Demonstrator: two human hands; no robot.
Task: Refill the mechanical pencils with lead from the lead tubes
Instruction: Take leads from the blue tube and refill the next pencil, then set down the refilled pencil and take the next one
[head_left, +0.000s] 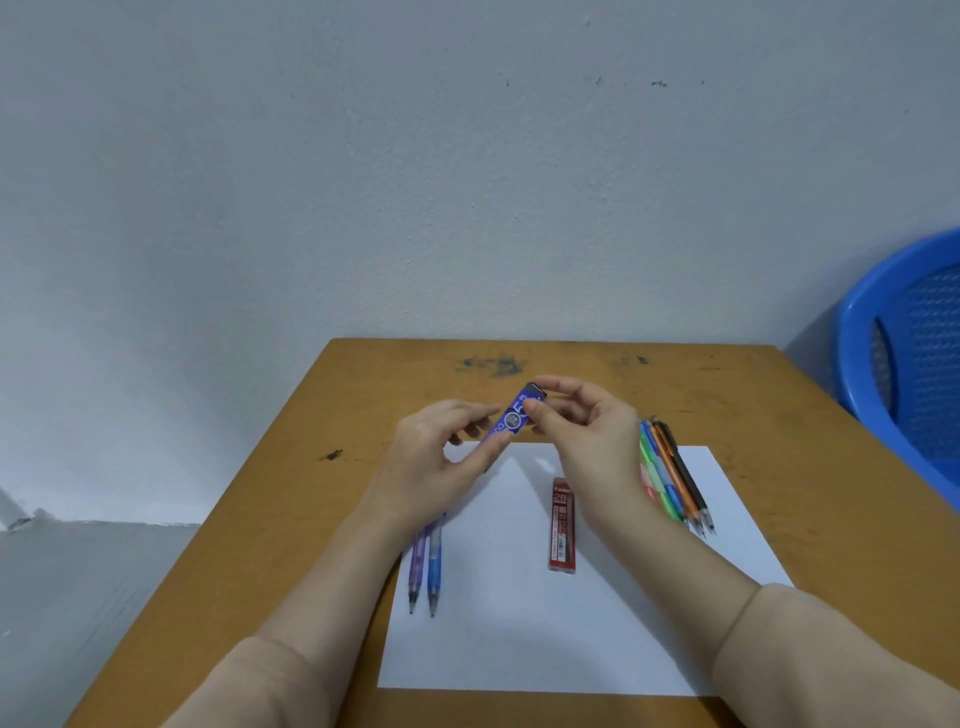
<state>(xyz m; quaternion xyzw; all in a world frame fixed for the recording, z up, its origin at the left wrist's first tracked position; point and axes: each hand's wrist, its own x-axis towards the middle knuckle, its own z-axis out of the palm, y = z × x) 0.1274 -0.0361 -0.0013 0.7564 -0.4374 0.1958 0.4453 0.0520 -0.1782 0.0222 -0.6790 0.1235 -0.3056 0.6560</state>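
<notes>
1. The blue lead tube is held tilted above the far edge of the white paper.
2. The left hand pinches its lower end in its fingers; the right hand pinches the capped upper end.
3. The red lead tube lies mid-paper.
4. Two pencils lie at the paper's left edge, and a pencil bundle at its right edge.

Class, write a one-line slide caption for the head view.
Left hand and right hand grip a blue lead tube; a red lead tube and coloured mechanical pencils lie on a white paper sheet.

Single head-worn view, facing forward and down, close over the table, wall behind
</notes>
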